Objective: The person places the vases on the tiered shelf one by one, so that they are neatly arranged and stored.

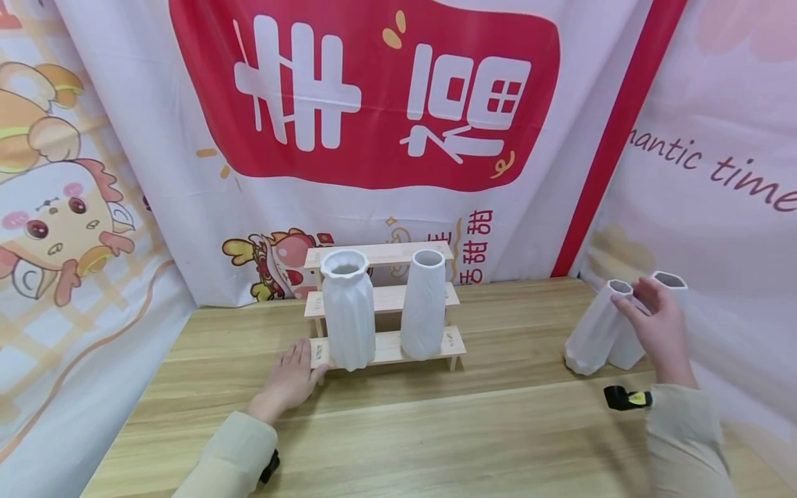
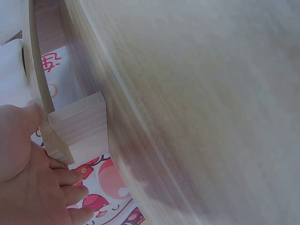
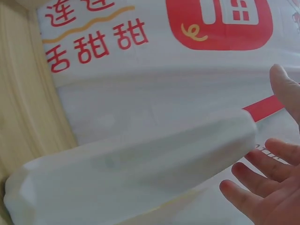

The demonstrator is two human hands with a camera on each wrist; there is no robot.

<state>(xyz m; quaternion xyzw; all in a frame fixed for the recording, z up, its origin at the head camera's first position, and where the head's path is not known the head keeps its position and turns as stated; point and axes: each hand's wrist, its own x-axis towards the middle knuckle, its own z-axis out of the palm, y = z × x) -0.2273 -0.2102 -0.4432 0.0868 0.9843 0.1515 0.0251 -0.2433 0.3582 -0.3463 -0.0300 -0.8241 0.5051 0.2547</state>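
Note:
A three-tier wooden stand (image 1: pixel 389 349) stands in the middle of the table. My left hand (image 1: pixel 291 380) rests against its lower left corner, thumb (image 2: pixel 29 117) at the front edge and extended fingers beside the end. On the bottom step stand a fluted white vase with a wavy rim (image 1: pixel 350 318) and a smoother tapering white vase (image 1: pixel 425 308). At the right, my right hand (image 1: pixel 663 332) is spread by the rims of a faceted white vase (image 1: pixel 591 335) and another white vase (image 1: pixel 672 280) with an angular mouth. Fingertip contact there is unclear.
The wood-grain tabletop (image 1: pixel 429 443) reaches forward to a printed white and red cloth (image 1: pixel 398 159). More printed cloth hangs at the left (image 1: pixel 68 228) and right (image 1: pixel 722 207). The stand's upper steps (image 1: pixel 389 299) rise behind the two vases.

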